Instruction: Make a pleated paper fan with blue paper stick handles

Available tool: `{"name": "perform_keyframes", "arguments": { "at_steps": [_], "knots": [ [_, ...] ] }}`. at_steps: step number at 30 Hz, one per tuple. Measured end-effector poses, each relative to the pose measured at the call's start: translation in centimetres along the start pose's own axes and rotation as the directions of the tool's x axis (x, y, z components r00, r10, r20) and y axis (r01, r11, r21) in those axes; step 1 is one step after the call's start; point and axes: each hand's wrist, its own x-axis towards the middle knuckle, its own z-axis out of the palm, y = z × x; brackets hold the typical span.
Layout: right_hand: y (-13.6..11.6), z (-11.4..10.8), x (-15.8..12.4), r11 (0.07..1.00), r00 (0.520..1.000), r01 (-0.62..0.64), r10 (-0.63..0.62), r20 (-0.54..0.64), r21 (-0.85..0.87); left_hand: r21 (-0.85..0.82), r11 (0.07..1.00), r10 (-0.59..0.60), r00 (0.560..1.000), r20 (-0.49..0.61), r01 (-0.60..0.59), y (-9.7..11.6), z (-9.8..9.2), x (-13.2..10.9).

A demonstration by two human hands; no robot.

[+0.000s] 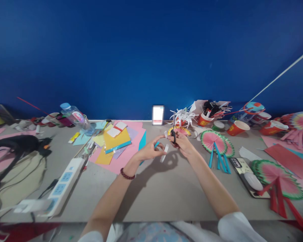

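Note:
My left hand point(150, 150) is raised over the grey table point(156, 188), its fingers pinched on a small white strip point(164, 152) with a bit of blue paper behind it. A dark bead bracelet point(127, 174) circles that wrist. My right hand point(181, 141) is closed around black scissors point(173, 134), whose blades point upward beside the strip. Both hands meet at the middle of the table, a little above its surface.
Coloured paper sheets point(117, 141) lie at centre left with a water bottle point(77, 117) and a white power strip point(63, 186). Pink folded paper fans point(215, 143) and a phone point(244, 171) lie on the right. Red paper cups point(237, 127) stand behind them. A black tool point(17, 144) rests far left.

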Motion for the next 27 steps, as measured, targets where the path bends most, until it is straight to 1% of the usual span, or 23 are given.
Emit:
{"name": "perform_keyframes", "arguments": {
  "at_steps": [4,9,13,18,24,25,27],
  "knots": [
    [-0.03,0.15,-0.14,1.0,1.0,-0.021,0.021,0.014,0.021,0.044,0.999,0.014,1.0,0.01,-0.015,0.21,0.09,-0.2],
    [-0.1,0.15,-0.32,0.999,0.998,-0.051,0.051,0.03,0.001,0.146,0.986,0.076,0.997,-0.005,-0.075,0.12,0.47,-0.13],
    [-0.14,0.06,-0.35,0.997,0.996,-0.071,0.07,0.051,0.004,0.169,0.984,0.066,0.998,-0.002,-0.064,0.05,0.57,-0.05],
    [-0.06,0.04,-0.27,0.998,0.998,-0.048,0.047,0.037,0.049,0.243,0.966,0.096,0.995,-0.002,-0.093,0.14,0.56,-0.07],
    [0.01,-0.13,-0.08,0.999,0.999,-0.035,0.035,0.023,0.025,0.377,0.92,0.126,0.992,-0.033,-0.104,0.19,0.69,-0.11],
    [-0.03,-0.11,-0.08,1.0,1.0,-0.025,0.025,0.012,0.016,0.389,0.915,0.132,0.99,-0.041,-0.106,0.21,0.71,-0.12],
    [-0.22,0.01,-0.16,0.999,0.999,0.037,-0.037,-0.037,-0.009,0.382,0.918,0.135,0.989,-0.052,-0.106,0.29,0.74,-0.17]
  ]
}}
